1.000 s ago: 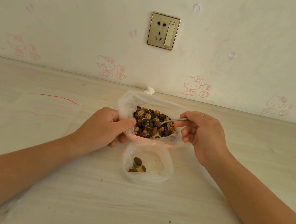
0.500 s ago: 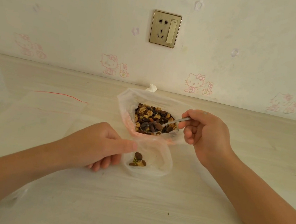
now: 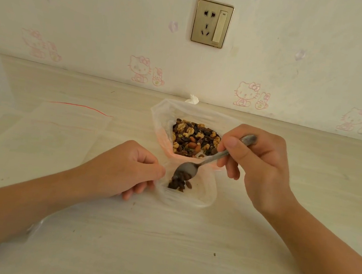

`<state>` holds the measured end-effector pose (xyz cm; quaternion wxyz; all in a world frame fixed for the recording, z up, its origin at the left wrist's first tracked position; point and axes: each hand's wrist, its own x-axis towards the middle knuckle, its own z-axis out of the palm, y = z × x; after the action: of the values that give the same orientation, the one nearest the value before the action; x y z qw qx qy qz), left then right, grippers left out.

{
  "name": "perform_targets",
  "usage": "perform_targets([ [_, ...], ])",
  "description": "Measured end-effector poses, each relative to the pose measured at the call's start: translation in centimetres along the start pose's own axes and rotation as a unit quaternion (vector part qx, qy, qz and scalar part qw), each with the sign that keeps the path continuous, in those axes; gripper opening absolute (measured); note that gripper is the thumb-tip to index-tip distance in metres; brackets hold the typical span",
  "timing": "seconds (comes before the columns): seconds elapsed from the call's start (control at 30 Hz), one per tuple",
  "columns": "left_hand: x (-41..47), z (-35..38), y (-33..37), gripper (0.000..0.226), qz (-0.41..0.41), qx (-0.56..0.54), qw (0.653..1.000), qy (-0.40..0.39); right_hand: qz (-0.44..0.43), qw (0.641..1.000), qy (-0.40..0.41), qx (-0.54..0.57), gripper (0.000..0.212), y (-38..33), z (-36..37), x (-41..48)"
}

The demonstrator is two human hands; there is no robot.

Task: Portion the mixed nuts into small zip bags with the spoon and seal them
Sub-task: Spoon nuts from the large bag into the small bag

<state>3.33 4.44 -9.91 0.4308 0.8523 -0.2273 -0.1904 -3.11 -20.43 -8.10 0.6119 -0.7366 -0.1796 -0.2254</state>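
Head view, centre: right hand (image 3: pixel 261 168) grips grey metal spoon (image 3: pixel 209 161), tipping brown mixed nuts (image 3: pixel 180 180); left hand (image 3: pixel 125 171) pinches small clear plastic zip bag (image 3: pixel 204 191) at its rim. Hold mouth wide, bowl low.

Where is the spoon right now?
Head view, centre: the spoon is gripped by the right hand, its bowl tipped into the open small zip bag, just nearer than the large nut bag.

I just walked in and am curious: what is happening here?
A person is portioning mixed nuts. The right hand holds a spoon tipped over a small zip bag, with nuts sliding off into it. The left hand pinches that bag's rim, holding its mouth open. The large open bag of nuts lies just behind. The small bag holds few nuts and is not sealed.
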Motion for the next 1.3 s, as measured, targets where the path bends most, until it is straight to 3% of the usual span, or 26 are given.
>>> perform_targets([
  [0.1,0.0,0.1,0.1,0.045,0.004,-0.003,1.000,0.004,-0.059,0.998,-0.016,-0.030,0.020,-0.4,-0.1,-0.1],
  [0.2,0.1,0.1,0.0,0.044,0.008,-0.004,1.000,0.006,-0.054,0.998,-0.011,-0.035,0.021,-0.5,-0.3,0.1],
  [0.43,0.1,-0.7,0.1,0.054,0.021,-0.047,0.999,-0.017,0.043,0.991,0.119,0.030,0.026,0.3,-1.1,0.9],
  [0.53,1.1,-1.3,-0.3,0.063,0.017,-0.076,0.994,0.076,0.076,0.982,0.170,0.027,0.029,0.9,-1.9,1.5],
  [0.6,2.2,-1.9,-0.3,0.067,-0.007,-0.077,0.991,0.110,0.098,0.979,0.178,0.022,0.032,1.4,-2.4,1.9],
  [0.73,4.8,-2.5,0.5,0.071,-0.064,-0.060,0.993,0.081,0.154,0.975,0.159,-0.019,0.037,2.3,-2.5,2.3],
  [0.93,7.3,-1.1,0.2,0.041,-0.014,0.039,0.991,0.125,0.153,0.967,0.191,-0.068,0.033,2.4,-2.9,2.5],
  [1.1,7.0,-0.3,-1.0,0.044,0.072,0.063,0.977,0.192,0.133,0.964,0.203,-0.109,0.031,2.4,-2.8,2.6],
  [1.3,7.0,0.0,-1.2,0.039,0.099,0.049,0.975,0.195,0.100,0.968,0.162,-0.165,0.030,2.1,-1.8,2.4],
])
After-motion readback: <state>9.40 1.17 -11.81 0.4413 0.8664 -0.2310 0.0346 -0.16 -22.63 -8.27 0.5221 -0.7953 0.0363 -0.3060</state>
